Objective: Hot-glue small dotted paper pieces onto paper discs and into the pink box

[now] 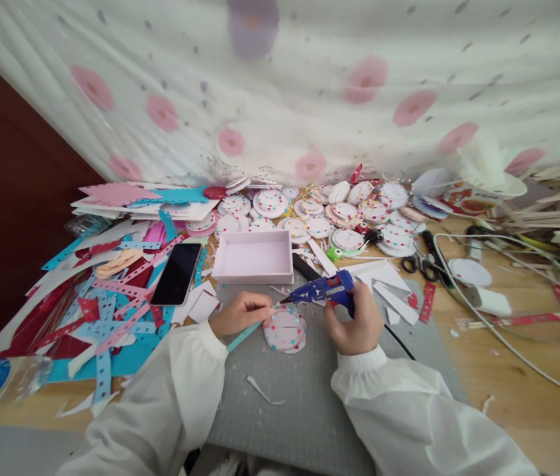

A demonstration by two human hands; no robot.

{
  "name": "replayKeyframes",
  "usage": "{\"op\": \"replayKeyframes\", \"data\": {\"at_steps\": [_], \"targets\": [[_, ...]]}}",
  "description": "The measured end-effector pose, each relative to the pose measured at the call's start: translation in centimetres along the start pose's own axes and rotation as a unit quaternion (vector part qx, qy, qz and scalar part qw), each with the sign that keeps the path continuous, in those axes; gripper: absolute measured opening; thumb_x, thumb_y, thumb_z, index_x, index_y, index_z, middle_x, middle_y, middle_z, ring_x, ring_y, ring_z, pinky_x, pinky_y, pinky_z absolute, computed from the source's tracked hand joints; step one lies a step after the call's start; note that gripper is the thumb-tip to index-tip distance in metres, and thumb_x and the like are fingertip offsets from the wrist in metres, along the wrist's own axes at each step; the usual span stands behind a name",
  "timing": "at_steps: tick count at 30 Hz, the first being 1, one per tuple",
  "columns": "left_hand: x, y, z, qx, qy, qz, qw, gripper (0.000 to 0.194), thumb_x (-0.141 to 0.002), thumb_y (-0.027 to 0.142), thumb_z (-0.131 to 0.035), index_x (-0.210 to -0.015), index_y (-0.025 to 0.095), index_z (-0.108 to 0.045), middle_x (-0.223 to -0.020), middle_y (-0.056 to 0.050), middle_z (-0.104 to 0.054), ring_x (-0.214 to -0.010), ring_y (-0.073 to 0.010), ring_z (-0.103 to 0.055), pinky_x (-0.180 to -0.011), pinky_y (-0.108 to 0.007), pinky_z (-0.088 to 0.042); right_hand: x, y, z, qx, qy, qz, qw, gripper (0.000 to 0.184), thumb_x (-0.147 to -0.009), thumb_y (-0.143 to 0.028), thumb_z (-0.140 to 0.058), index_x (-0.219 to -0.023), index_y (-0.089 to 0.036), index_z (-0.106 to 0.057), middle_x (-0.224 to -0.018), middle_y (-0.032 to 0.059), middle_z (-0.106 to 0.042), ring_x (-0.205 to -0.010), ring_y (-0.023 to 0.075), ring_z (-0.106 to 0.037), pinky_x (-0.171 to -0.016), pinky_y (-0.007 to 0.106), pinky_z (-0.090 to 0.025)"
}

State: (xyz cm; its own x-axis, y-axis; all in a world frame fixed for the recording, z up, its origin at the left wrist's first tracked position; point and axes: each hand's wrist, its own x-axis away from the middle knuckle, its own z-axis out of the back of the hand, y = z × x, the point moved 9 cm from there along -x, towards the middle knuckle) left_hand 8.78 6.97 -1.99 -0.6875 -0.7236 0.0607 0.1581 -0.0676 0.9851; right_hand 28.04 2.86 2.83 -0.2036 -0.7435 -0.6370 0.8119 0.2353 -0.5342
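My right hand (356, 320) is wrapped round a blue glue gun (322, 289), its nozzle pointing left. Between the fingertips of my left hand (242, 313) is a narrow teal paper strip (244, 336), pinched near its upper end. The nozzle sits close to that end; whether they touch I cannot tell. Just below the nozzle, a round white paper disc (284, 329) edged with red and blue dots lies on the grey cutting mat (304, 403). A white paper scrap (264, 391) rests nearer to me on the mat.
Behind the mat stands a shallow white box (254, 254), with many dotted discs (309, 227) piled beyond. A phone (176, 274) lies among punched paper strips (106, 330) at left. Scissors (419, 266), a white cable (502, 337) and wooden sticks (557, 211) occupy the right.
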Motion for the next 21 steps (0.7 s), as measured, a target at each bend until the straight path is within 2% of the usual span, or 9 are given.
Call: {"op": "replayKeyframes", "data": {"at_steps": [21], "targets": [[0.04,-0.31,-0.03,0.008,0.002,0.003,1.0,0.036,-0.089,0.032,-0.053,-0.058,0.012,-0.056,-0.063,-0.001,-0.055,-0.064,-0.0117,-0.051,-0.064,-0.024,-0.039,-0.1,-0.39,0.06,0.015,0.01,0.029,0.999,0.03,-0.068,-0.019,-0.057,-0.097,-0.021,-0.05,-0.083,0.0032,-0.059,-0.072,0.0199,-0.057,-0.062,0.03,-0.045]]}}
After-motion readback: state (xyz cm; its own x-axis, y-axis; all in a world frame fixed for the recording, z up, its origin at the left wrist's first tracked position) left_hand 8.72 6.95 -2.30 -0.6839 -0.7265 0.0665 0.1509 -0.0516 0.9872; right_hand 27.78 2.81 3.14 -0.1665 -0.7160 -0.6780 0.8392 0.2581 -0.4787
